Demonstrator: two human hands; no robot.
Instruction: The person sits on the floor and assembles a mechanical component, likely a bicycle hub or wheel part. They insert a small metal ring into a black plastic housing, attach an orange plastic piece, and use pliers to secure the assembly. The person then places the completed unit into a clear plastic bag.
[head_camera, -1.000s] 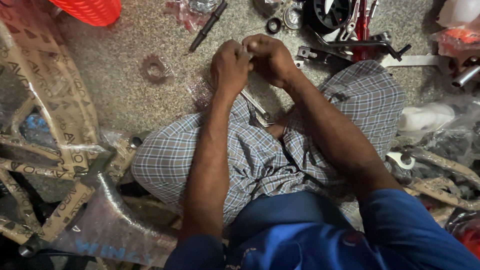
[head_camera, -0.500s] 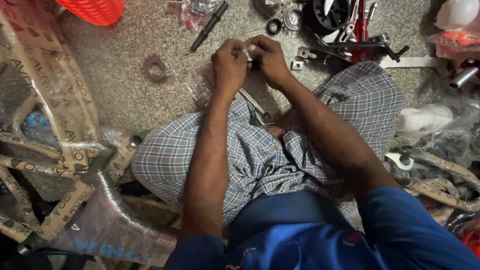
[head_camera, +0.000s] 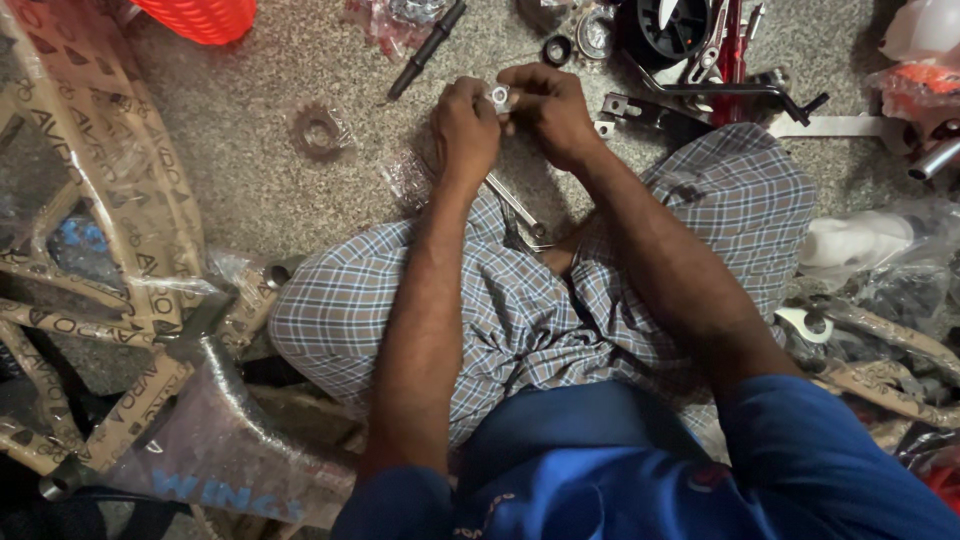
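Note:
I sit cross-legged on a speckled stone floor in a checked cloth. My left hand (head_camera: 466, 128) and my right hand (head_camera: 549, 112) meet in front of me and together pinch a small silver metal nut (head_camera: 499, 97) between their fingertips. A metal spanner (head_camera: 518, 208) lies on my lap just below the hands.
A bicycle frame wrapped in brown paper and plastic (head_camera: 110, 300) fills the left side. On the floor lie a bagged ring part (head_camera: 318, 130), a black rod (head_camera: 426, 49), a red basket (head_camera: 204, 17), bearing rings (head_camera: 557, 48), a black and red metal assembly (head_camera: 715, 70) and wrapped parts (head_camera: 880, 330) at right.
My hands have parted slightly at the fingertips, so the small silver nut between them now shows. The arms stay in the same place.

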